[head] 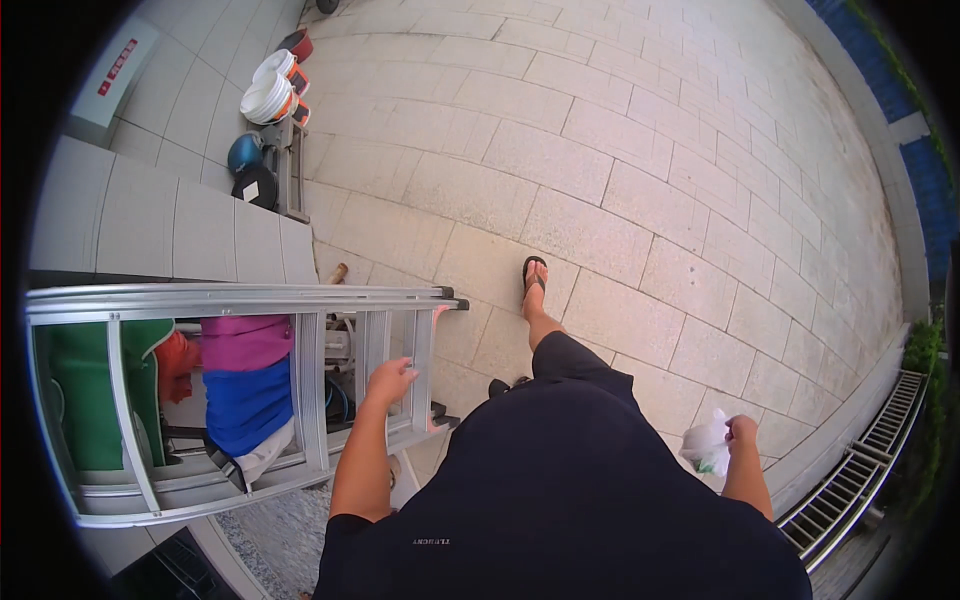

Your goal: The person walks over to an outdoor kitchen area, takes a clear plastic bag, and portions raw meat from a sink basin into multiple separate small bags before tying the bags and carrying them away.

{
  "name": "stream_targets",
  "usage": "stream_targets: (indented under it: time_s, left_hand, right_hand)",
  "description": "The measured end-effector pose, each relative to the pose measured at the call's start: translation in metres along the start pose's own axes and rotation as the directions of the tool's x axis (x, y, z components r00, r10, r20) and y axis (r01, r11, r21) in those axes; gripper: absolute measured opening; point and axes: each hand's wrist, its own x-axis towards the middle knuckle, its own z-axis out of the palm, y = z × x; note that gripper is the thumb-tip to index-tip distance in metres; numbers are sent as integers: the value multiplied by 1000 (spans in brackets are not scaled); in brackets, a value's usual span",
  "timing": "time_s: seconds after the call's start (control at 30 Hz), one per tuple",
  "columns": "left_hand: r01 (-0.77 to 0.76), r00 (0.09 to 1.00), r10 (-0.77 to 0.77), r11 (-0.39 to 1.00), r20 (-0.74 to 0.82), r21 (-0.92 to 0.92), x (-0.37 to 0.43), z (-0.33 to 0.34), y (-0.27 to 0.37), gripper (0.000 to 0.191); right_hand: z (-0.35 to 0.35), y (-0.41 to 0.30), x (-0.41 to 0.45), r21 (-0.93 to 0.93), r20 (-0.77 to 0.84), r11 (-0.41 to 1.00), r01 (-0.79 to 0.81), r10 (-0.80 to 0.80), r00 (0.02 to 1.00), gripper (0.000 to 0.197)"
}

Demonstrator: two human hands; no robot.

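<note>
My right hand (741,429) is closed on the top of a white plastic bag (705,444), which hangs at my right side and shows something green inside near its bottom. My left hand (391,381) holds nothing, its fingers apart. It appears over the lower end of an aluminium stepladder (321,420); whether it touches the ladder I cannot tell. Green, magenta and blue fabric (247,405) shows between the ladder's rails. One foot in a black flip-flop (535,274) stands forward on the paving.
Pale stone paving (570,165) spreads ahead. Along the left wall stand stacked white buckets (268,97), a red bucket (298,46), a blue helmet-like object (245,153) and a grey metal frame (292,172). A metal railing (855,469) runs along the lower right.
</note>
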Motion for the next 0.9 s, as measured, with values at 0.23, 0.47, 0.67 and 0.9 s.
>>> stream_targets:
  time_s: [0.23,0.47,0.67,0.9]
  left_hand:
    - [125,991,-135,845,19,-519,114,-44,46,48]
    - [198,970,-240,741,22,-641,188,-105,53,39]
    - [438,827,-507,312,242,-843,276,-158,26,34]
    - [111,991,-113,993,65,33,482,-321,0,40]
  right_hand:
    - [132,-132,48,-56,58,956,-289,292,955,7]
    - [401,-372,-50,-545,537,792,274,79,840,21]
    - [511,-577,-144,39,701,956,290,-233,674,13]
    - [619,-826,-126,422,269,866,267,-400,876,15]
